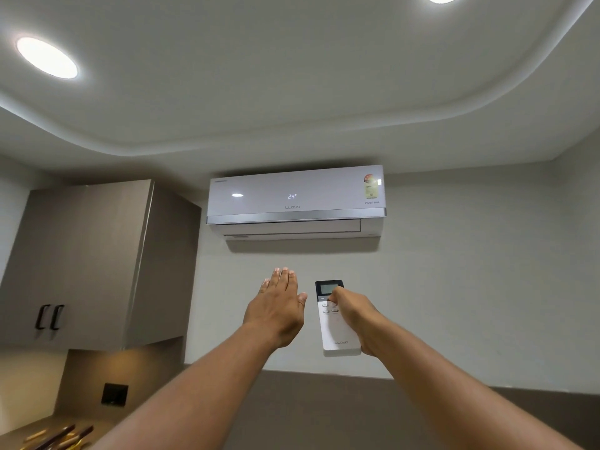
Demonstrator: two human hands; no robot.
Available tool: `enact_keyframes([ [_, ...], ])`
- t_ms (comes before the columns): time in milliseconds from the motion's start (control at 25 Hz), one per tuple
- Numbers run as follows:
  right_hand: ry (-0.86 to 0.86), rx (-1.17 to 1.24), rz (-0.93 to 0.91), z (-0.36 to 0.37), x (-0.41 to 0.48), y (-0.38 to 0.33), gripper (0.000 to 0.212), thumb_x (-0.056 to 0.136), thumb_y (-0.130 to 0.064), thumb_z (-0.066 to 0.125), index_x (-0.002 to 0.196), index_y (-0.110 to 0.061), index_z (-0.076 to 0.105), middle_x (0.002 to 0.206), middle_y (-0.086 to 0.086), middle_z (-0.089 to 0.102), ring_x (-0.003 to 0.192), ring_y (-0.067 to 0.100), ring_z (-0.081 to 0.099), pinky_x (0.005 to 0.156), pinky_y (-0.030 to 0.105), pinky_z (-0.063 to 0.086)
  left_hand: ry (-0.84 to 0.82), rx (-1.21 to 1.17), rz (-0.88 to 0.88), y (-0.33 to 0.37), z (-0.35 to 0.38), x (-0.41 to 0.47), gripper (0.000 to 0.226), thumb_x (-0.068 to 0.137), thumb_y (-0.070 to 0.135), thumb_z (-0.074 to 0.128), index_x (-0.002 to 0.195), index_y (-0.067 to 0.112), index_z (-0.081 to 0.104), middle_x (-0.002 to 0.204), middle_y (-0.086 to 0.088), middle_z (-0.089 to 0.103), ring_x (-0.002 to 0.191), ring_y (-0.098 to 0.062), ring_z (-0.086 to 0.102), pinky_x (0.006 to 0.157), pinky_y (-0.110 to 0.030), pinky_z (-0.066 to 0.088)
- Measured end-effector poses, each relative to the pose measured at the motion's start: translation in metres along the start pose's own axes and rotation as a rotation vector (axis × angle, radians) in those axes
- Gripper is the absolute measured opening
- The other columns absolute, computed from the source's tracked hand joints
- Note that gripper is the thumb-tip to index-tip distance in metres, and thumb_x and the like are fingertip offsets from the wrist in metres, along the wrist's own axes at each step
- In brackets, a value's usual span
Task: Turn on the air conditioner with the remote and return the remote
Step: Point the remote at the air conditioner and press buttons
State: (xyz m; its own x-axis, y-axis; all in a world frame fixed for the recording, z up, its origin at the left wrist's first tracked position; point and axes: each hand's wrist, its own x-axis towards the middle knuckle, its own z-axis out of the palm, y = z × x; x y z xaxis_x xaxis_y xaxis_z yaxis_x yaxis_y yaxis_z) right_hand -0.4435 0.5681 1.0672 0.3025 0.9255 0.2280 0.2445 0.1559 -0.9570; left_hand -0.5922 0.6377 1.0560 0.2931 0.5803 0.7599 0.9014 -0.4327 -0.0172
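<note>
A silver-white air conditioner (295, 203) hangs high on the wall, and its front panel shows a lit "24°". Its louvre looks closed. My right hand (354, 319) is raised below it and grips a white remote (336, 332) with a dark screen at its top, pointed up at the unit. The thumb rests on the buttons just under the screen. My left hand (279, 306) is held up beside the remote, flat, fingers together and extended, holding nothing.
A brown wall cabinet (87, 261) with two dark handles hangs at the left. Below it are a dark wall socket (114, 394) and a countertop with several wooden-handled utensils (61, 436). Two round ceiling lights (47, 57) are on.
</note>
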Motion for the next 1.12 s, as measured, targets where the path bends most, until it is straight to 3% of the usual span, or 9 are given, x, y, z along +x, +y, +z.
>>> enact_keyframes([
  [400, -0.018, -0.003, -0.018, 0.009, -0.002, -0.004, 0.018, 0.088, -0.027, 0.047, 0.082, -0.014, 0.058, 0.071, 0.008, 0.063, 0.059, 0.024, 0.058, 0.053, 0.025, 0.041, 0.016, 0.019, -0.011, -0.013, -0.004, -0.003, 0.061, 0.1, 0.043, 0.01, 0.151, 0.011, 0.0, 0.16, -0.006, -0.003, 0.146, -0.019, -0.005, 0.113, -0.032, -0.003],
  [1120, 0.003, -0.027, -0.039, 0.007, -0.002, -0.002, 0.022, 0.09, -0.029, 0.046, 0.091, -0.011, 0.06, 0.08, 0.012, 0.067, 0.066, 0.028, 0.062, 0.057, 0.027, 0.044, 0.016, 0.006, -0.01, -0.013, -0.006, -0.008, 0.061, 0.1, 0.043, 0.01, 0.151, 0.011, 0.0, 0.16, -0.006, -0.002, 0.146, -0.019, -0.005, 0.113, -0.032, -0.003],
])
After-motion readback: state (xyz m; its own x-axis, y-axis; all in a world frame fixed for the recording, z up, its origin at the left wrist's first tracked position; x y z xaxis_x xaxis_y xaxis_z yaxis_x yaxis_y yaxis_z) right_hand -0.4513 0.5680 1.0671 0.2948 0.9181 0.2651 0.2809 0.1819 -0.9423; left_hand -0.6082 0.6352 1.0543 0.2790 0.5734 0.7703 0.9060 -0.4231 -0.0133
